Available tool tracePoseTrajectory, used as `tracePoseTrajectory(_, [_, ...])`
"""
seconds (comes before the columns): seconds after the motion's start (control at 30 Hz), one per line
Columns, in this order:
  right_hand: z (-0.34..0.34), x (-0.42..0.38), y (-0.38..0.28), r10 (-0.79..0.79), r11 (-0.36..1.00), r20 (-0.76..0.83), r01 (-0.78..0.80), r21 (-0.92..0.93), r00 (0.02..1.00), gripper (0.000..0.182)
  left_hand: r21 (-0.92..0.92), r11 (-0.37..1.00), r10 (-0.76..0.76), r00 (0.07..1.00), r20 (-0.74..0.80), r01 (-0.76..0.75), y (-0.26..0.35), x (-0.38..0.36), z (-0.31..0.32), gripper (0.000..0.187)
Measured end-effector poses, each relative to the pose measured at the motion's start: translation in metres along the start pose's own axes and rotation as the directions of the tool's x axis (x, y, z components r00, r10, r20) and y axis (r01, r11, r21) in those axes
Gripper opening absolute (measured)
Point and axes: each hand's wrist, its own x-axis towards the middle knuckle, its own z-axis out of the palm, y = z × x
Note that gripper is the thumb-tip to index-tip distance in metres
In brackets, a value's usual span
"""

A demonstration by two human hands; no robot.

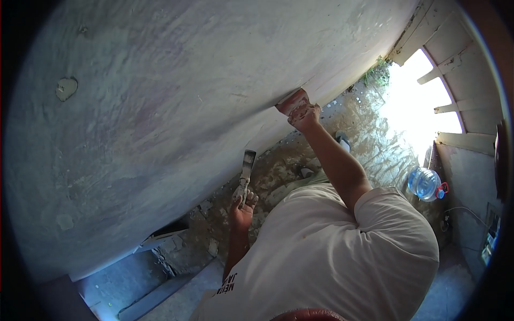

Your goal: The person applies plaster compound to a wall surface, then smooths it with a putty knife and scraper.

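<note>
Your right hand [304, 113] grips a trowel [292, 100] pressed vs the wall [160, 96]; left hand [242, 206] clutches a putty knife [247, 163]. Wall mostly skimmed, lower edge & chipped spots left.

A paint-caked putty knife [247, 170] stands upright near the wall; a reddish trowel [292, 101] lies pressed flat against it

Right arm extends fully upward, bare from the sleeve, wrist bent back. Right hand [304, 113] is closed, fingers [300, 107] curled and pressed forward. Left arm is bent at the elbow, forearm raised. Left hand [243, 206] is clenched, thumb uppermost, knuckles facing away.
</note>
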Motion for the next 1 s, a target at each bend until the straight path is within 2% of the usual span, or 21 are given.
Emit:
tracePoseTrajectory(0.27, [0.027, -0.033, -0.031, 0.053, 0.999, -0.02, -0.053, -0.002, 0.998, 0.046, -0.099, 0.993, -0.063, 0.997, -0.034, 0.059, -0.039, 0.01, 0.025, 0.037])
tracePoseTrajectory(0.47, [0.042, -0.04, -0.059, 0.081, 0.996, -0.016, -0.082, -0.036, 0.997, 0.041, -0.081, 0.996, -0.029, 0.999, -0.023, 0.027, -0.055, 0.017, 0.057, 0.038])
tracePoseTrajectory(0.67, [0.045, -0.047, -0.069, 0.088, 0.995, 0.081, -0.084, -0.051, 0.993, 0.047, -0.161, 0.987, -0.024, 1.0, 0.006, 0.024, -0.071, 0.022, 0.071, 0.035])
tracePoseTrajectory(0.8, [0.041, -0.042, -0.067, 0.099, 0.994, 0.044, -0.097, -0.045, 0.994, 0.063, -0.164, 0.986, -0.03, 0.999, -0.013, 0.028, -0.075, 0.017, 0.072, 0.034])
tracePoseTrajectory(0.9, [0.033, -0.043, -0.073, 0.122, 0.992, 0.098, -0.119, -0.037, 0.988, 0.069, -0.171, 0.985, -0.027, 1.0, -0.009, 0.025, -0.079, 0.015, 0.069, 0.034])
tracePoseTrajectory(1.0, [0.032, -0.044, -0.077, 0.063, 0.997, 0.207, -0.05, -0.067, 0.976, 0.073, -0.168, 0.986, -0.014, 1.0, -0.006, 0.012, -0.079, 0.014, 0.066, 0.035])
